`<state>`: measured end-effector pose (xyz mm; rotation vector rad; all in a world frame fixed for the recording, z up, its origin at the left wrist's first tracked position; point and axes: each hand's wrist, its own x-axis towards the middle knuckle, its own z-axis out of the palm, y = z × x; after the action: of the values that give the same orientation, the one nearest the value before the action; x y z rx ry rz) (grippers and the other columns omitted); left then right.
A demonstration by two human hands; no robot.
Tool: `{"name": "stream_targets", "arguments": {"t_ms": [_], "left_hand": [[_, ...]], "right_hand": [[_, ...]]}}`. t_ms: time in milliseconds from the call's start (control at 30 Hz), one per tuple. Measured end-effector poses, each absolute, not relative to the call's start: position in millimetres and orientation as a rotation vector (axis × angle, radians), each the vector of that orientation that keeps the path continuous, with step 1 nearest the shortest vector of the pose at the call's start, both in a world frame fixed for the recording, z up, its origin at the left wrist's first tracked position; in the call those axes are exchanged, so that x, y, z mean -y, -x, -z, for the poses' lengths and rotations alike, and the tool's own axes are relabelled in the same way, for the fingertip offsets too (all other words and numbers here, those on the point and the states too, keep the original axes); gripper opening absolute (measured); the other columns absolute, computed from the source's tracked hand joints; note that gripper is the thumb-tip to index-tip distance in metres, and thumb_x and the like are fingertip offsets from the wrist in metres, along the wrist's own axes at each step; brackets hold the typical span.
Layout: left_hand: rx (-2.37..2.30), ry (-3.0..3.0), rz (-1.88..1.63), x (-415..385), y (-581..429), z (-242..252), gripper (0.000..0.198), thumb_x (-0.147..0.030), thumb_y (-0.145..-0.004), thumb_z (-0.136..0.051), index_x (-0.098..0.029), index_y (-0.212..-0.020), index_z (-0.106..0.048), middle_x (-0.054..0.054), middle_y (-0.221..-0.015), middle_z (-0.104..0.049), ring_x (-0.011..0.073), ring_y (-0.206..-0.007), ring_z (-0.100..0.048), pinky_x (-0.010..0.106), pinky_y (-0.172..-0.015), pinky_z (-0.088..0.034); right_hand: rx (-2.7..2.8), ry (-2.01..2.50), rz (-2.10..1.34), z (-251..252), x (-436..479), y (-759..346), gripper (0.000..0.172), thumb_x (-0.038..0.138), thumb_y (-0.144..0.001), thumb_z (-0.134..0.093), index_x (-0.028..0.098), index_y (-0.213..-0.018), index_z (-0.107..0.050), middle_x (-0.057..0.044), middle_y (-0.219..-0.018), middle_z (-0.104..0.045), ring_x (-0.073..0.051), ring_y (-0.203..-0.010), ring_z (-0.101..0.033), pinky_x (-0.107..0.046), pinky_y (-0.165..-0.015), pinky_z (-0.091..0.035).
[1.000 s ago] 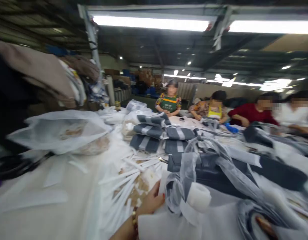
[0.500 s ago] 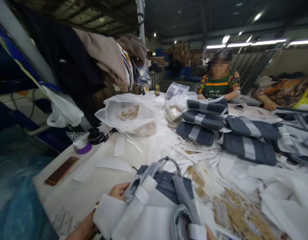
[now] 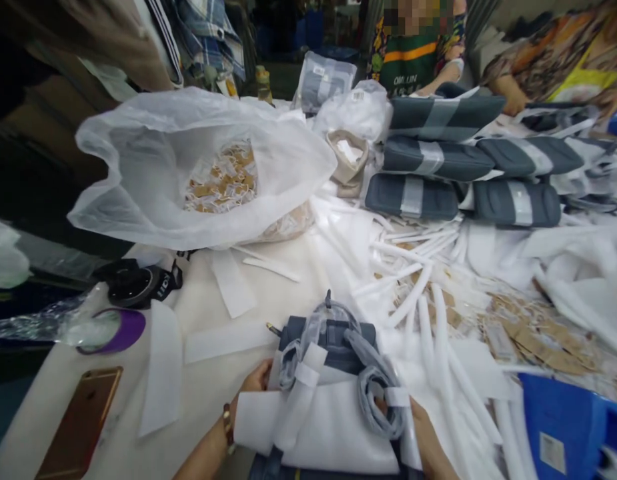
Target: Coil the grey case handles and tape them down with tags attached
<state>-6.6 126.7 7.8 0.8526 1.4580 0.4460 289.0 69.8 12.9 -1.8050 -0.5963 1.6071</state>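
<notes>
A dark blue-grey handbag (image 3: 338, 343) is upright in front of me, its straps coiled and bound with white foam wrap. White foam sheets (image 3: 341, 420) cover its near side. My left hand (image 3: 255, 383) grips the bag's left side, partly hidden behind a foam flap. On the opposite side my right hand (image 3: 421, 427) holds the bag's edge beside a coiled strap (image 3: 381, 403); most of its fingers are hidden. A thin handle wrapped in clear film arches above the bag's top.
At the left lie a phone (image 3: 83, 420), a purple tape roll (image 3: 123, 331) and a camera-like black object (image 3: 138, 283). An open plastic bag (image 3: 158, 220) contains tags. Wrapped dark bags (image 3: 413, 197) are stacked beyond foam strips (image 3: 428, 333). Two people work across the table.
My view has tipped down and closer to the table. The handbag now stands more squarely before me, still between both hands. A blue package has come into view at the lower right.
</notes>
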Motion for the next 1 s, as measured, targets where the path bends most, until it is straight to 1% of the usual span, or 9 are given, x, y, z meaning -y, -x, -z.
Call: {"name": "stream_targets", "arguments": {"t_ms": [100,200,333,400,500,633,800,867,1000], "left_hand": [[-1.491,-0.852,-0.452,-122.7,31.8,-29.8,0.060,-0.048,-0.055,-0.072,-0.016,-0.105,-0.061,0.010,-0.099,-0.070,0.0271,-0.095,-0.063,0.036,-0.085,-0.049],[-1.553,-0.891,-0.388,-110.4,55.5,-57.5,0.058,-0.060,-0.073,-0.051,-0.017,-0.111,-0.060,0.008,-0.099,-0.069,0.0222,-0.086,-0.063,0.032,-0.078,-0.050],[-1.283,-0.906,-0.168,-94.3,54.9,-83.6,0.055,-0.057,-0.063,-0.065,-0.017,-0.100,-0.067,0.002,-0.073,-0.069,0.0164,-0.059,-0.057,0.026,-0.055,-0.048],[-1.267,-0.903,-0.129,-93.4,42.1,-90.1,0.046,-0.052,-0.061,-0.068,-0.016,-0.090,-0.070,0.001,-0.069,-0.068,0.0157,-0.056,-0.055,0.025,-0.051,-0.046],[-1.283,-0.963,-0.221,-98.9,19.7,-93.8,0.034,-0.046,-0.067,-0.066,-0.016,-0.083,-0.071,0.001,-0.069,-0.068,0.0177,-0.066,-0.059,0.025,-0.062,-0.048],[-1.332,-1.179,-0.379,-103.4,-0.5,-88.6,0.028,-0.044,-0.074,-0.062,-0.019,-0.082,-0.072,0.003,-0.082,-0.070,0.0198,-0.080,-0.062,0.026,-0.076,-0.049],[-1.336,-1.229,-0.344,-101.5,-4.1,-84.9,0.027,-0.043,-0.075,-0.062,-0.020,-0.085,-0.071,0.001,-0.081,-0.070,0.0194,-0.080,-0.063,0.024,-0.076,-0.049],[-1.344,-1.232,-0.345,-100.9,-1.9,-89.5,0.028,-0.044,-0.073,-0.063,-0.019,-0.085,-0.071,0.002,-0.083,-0.070,0.0197,-0.081,-0.063,0.024,-0.077,-0.050],[-1.395,-1.222,-0.381,-95.9,1.9,-93.3,0.033,-0.044,-0.072,-0.064,-0.020,-0.092,-0.070,0.004,-0.097,-0.068,0.0213,-0.089,-0.062,0.025,-0.080,-0.049]], "right_hand": [[0.823,1.898,-1.398,-24.9,-57.3,-303.6,0.048,0.043,-0.059,-0.071,0.019,-0.101,-0.066,-0.007,-0.095,-0.069,-0.026,-0.082,-0.064,-0.037,-0.075,-0.052],[1.130,1.935,-1.282,-37.8,-45.0,-319.9,0.034,0.044,-0.071,-0.063,0.023,-0.098,-0.067,-0.004,-0.089,-0.066,-0.021,-0.075,-0.060,-0.029,-0.069,-0.051],[1.275,1.713,-1.581,-53.0,-45.5,-328.1,0.026,0.042,-0.081,-0.054,0.023,-0.085,-0.070,-0.003,-0.078,-0.064,-0.021,-0.077,-0.058,-0.028,-0.072,-0.047],[1.220,1.589,-1.754,-60.7,-52.6,-326.8,0.026,0.041,-0.081,-0.054,0.023,-0.087,-0.071,-0.003,-0.082,-0.065,-0.022,-0.082,-0.058,-0.030,-0.077,-0.046],[1.079,1.444,-1.955,-72.2,-63.9,-324.1,0.032,0.039,-0.072,-0.061,0.022,-0.098,-0.068,-0.004,-0.091,-0.066,-0.027,-0.092,-0.057,-0.034,-0.083,-0.044],[1.000,1.388,-2.031,-80.1,-69.3,-319.9,0.037,0.034,-0.063,-0.067,0.018,-0.097,-0.068,-0.003,-0.086,-0.066,-0.027,-0.089,-0.057,-0.035,-0.080,-0.045],[0.811,1.418,-2.019,-75.3,-66.6,-305.8,0.053,0.017,-0.051,-0.072,0.020,-0.104,-0.064,0.000,-0.086,-0.068,-0.023,-0.084,-0.059,-0.029,-0.073,-0.047],[0.774,1.439,-1.992,-72.7,-64.8,-301.1,0.050,0.015,-0.053,-0.070,0.020,-0.103,-0.064,0.002,-0.080,-0.068,-0.021,-0.079,-0.060,-0.027,-0.069,-0.047],[0.861,1.495,-1.827,-64.4,-54.6,-300.9,0.029,0.021,-0.062,-0.064,0.019,-0.091,-0.066,0.000,-0.080,-0.068,-0.021,-0.079,-0.061,-0.027,-0.070,-0.047]]}}
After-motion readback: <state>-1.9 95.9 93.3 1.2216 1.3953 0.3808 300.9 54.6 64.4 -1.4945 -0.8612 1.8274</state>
